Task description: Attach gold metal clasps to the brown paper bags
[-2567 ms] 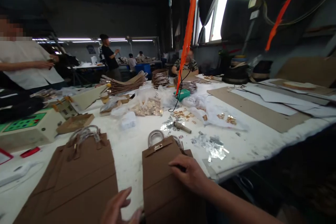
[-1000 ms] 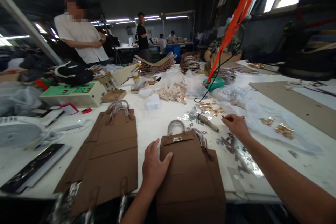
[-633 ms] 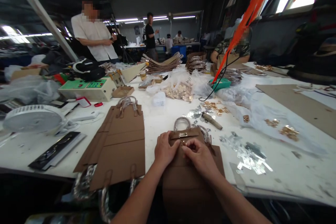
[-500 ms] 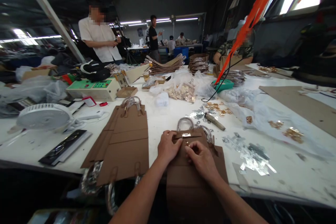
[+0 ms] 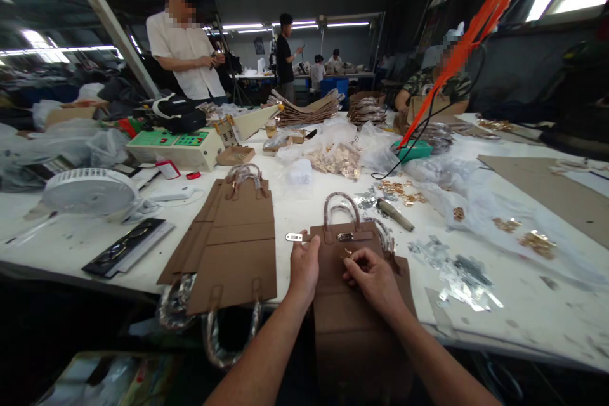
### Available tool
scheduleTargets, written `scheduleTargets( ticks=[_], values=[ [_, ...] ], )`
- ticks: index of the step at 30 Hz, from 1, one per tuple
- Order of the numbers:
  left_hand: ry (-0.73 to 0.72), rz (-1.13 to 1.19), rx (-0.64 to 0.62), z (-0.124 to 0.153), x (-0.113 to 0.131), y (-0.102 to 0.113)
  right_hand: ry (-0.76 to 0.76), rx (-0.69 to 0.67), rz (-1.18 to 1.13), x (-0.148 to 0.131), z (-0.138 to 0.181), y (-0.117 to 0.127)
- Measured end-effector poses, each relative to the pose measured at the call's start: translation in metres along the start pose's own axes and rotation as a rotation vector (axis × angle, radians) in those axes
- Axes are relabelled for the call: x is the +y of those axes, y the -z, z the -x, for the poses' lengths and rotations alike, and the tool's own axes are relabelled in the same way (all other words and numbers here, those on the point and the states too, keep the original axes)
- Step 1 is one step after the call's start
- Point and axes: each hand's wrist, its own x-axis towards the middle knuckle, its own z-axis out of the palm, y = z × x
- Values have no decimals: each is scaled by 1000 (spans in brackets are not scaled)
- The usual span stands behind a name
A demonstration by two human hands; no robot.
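left hand (image 5: 305,265): pinching strap (image 5: 306,238) | right hand (image 5: 372,274): pinching small fitting (image 5: 349,254), seemingly, over bag (image 5: 333,304)

The right hand (image 5: 375,280) partly hides a gold piece (image 5: 348,254) too small to make out, the left hand (image 5: 304,264) part of a strap (image 5: 306,237). The lower end of the brown bag (image 5: 337,311) sinks into shadow; the bottom edge cuts both forearms (image 5: 272,337). An orange streamer (image 5: 459,63) screens part of a person in camouflage (image 5: 413,84).
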Motion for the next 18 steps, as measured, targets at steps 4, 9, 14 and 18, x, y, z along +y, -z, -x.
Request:
scheduleTargets(
  ticks=[4, 9, 14, 18],
  values=[
    [114, 203, -131, -1, -1, 4, 12, 33, -1, -6, -5, -4],
    [-66, 37, -241, 0, -3, 15, 117, 28, 67, -10, -13, -11],
    [-98, -69, -139, 5, -7, 13, 232, 78, 308, -9, -17, -19],
    [-54, -13, -105, 8, -7, 9, 326, 95, 393, -13, -19, -25]
  ],
)
